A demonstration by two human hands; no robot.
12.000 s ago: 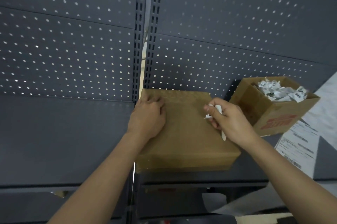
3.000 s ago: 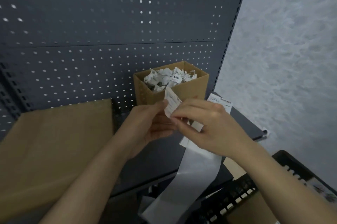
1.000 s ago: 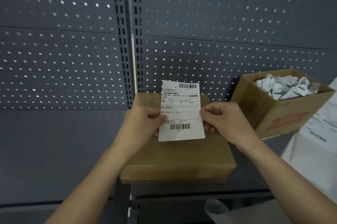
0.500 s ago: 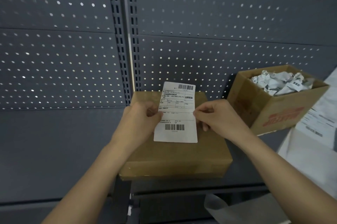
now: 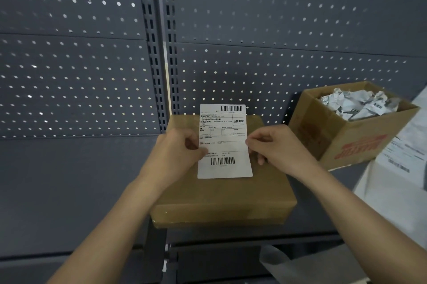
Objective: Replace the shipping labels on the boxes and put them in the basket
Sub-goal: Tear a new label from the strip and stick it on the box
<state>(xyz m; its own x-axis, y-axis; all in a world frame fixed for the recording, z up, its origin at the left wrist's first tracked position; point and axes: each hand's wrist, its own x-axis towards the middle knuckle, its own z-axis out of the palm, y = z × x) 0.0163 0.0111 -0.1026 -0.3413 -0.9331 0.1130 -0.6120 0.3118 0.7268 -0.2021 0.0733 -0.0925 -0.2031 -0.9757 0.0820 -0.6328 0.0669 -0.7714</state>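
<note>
Label (image 5: 224, 142) hovers over the far half of the box (image 5: 221, 193) top, long axis running away from the person, pinched at mid-edge from both sides (left hand (image 5: 175, 156) left, right hand (image 5: 277, 147) right), so the press likely goes straight down.

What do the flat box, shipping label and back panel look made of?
The flat box: probably cardboard, matte brown; dull fibrous faces, creased edges.
The shipping label: thin white paper, matte; black print, barcodes.
The back panel: likely painted sheet metal, dark grey satin; regular punched holes.
</note>
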